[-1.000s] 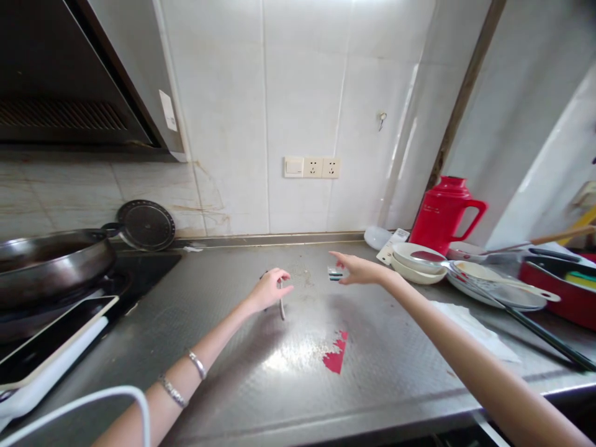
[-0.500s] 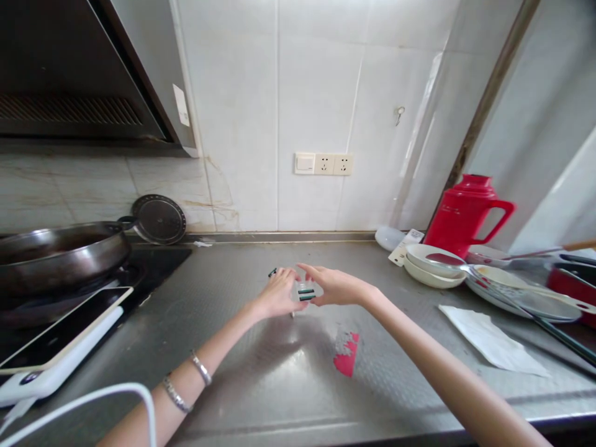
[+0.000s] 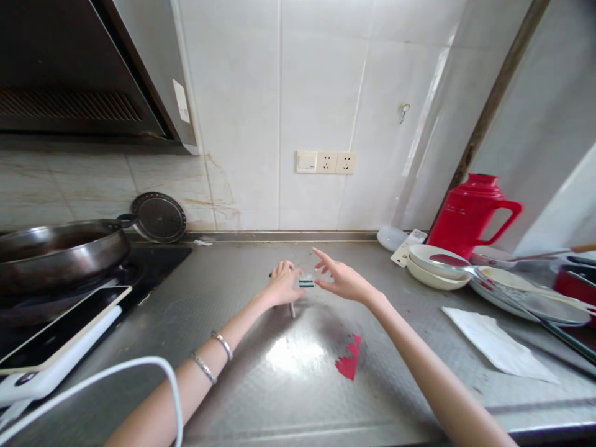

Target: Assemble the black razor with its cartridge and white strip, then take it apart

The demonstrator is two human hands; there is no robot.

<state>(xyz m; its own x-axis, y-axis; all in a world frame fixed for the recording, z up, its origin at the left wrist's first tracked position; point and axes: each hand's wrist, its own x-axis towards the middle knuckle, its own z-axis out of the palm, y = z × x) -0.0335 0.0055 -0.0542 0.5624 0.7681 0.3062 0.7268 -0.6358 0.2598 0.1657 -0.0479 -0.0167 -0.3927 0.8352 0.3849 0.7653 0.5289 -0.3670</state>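
In the middle of the metal counter, my left hand point(image 3: 284, 285) is closed with its fingers curled over. A thin pale stick-like piece point(image 3: 292, 309) shows below it, and a small dark tip point(image 3: 270, 274) shows at its far left side. What it grips is mostly hidden. Against its thumb side sits a small clear piece with dark green stripes point(image 3: 306, 284), too small to name. My right hand point(image 3: 343, 279) is open just to the right of this piece, fingers apart and stretched toward it. I cannot tell whether its fingertips touch it.
A torn red patch point(image 3: 349, 358) lies on the counter nearer me. At left are a pan point(image 3: 65, 251) on the stove, a phone point(image 3: 65, 323) and a white cable point(image 3: 135, 362). On the right stand a red thermos point(image 3: 465, 214), stacked bowls point(image 3: 437, 276) and a white tissue point(image 3: 498, 341).
My right hand has opened wider and drawn slightly back, to the right. My left hand has shifted a little to the right, and more of the pale stick-like piece shows below it.
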